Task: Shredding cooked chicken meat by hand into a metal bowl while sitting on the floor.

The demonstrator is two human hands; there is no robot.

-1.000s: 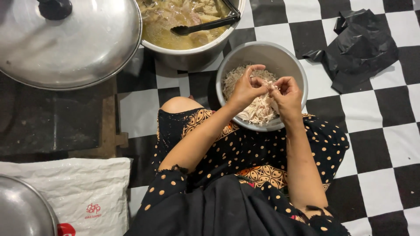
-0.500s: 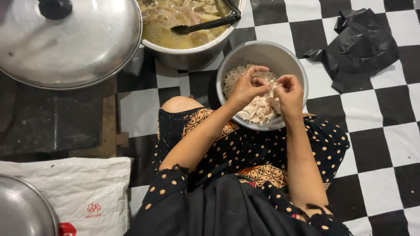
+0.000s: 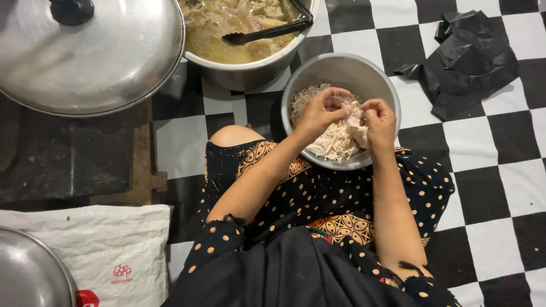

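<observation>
A round metal bowl point(image 3: 347, 67) rests on my lap, holding pale shredded meat point(image 3: 333, 142). Both hands are over the bowl. My left hand point(image 3: 320, 112) pinches one end of a piece of meat point(image 3: 354, 118), and my right hand point(image 3: 380, 122) grips its other end, fingers curled. The two hands are close together, almost touching, just above the heap of shreds.
A large pot of yellowish broth with meat pieces point(image 3: 239, 34) and black tongs point(image 3: 267, 31) stands beyond the bowl. A big metal lid point(image 3: 96, 57) lies at upper left. Crumpled black plastic point(image 3: 469, 59) lies on the checkered floor. A white sack point(image 3: 91, 250) and another metal rim point(image 3: 28, 278) are lower left.
The hands stay over the bowl; the fingers have shifted slightly while pulling at the meat. Nothing else has moved.
</observation>
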